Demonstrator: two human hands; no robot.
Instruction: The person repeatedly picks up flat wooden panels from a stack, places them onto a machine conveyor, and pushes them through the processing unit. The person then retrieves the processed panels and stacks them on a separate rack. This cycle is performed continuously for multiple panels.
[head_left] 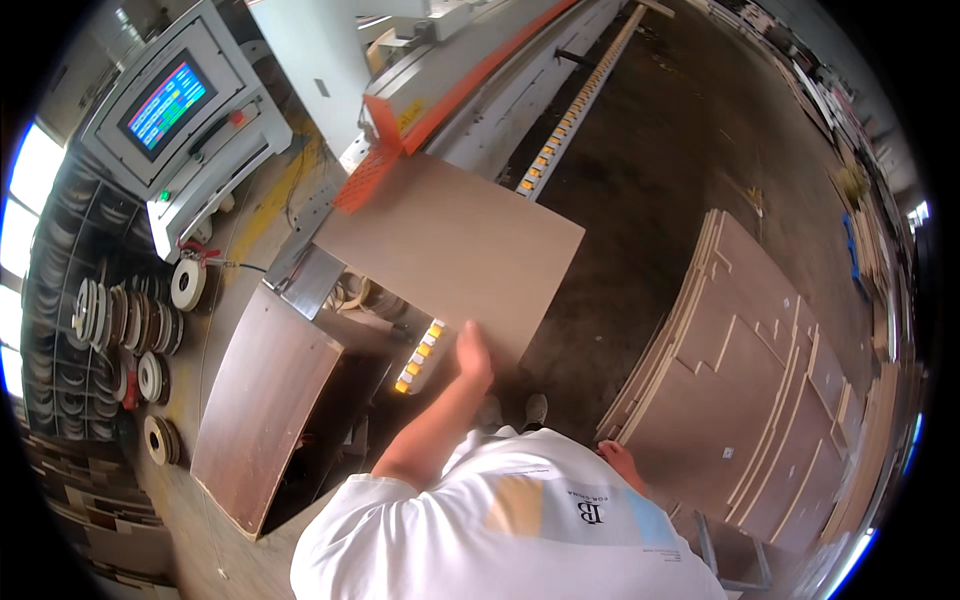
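A flat brown board [460, 245] lies across the feed end of a long machine, its far left corner beneath an orange perforated guard [370, 175]. At its near edge is my left hand [474, 352], closed on the board with the thumb on top; the other fingers are hidden. My right hand [622, 462] is low at the right, its fingers curled at the near left corner of a stack of similar brown boards [720, 350]. Whether it grips one board or several cannot be made out.
A control panel with a lit screen [168, 105] stands at the far left. Edge-banding rolls [160, 440] lie below it. A brown cabinet-like box [265, 400] sits near left. Yellow rollers [418, 358] support the board, and a roller rail [575, 110] runs away on the right.
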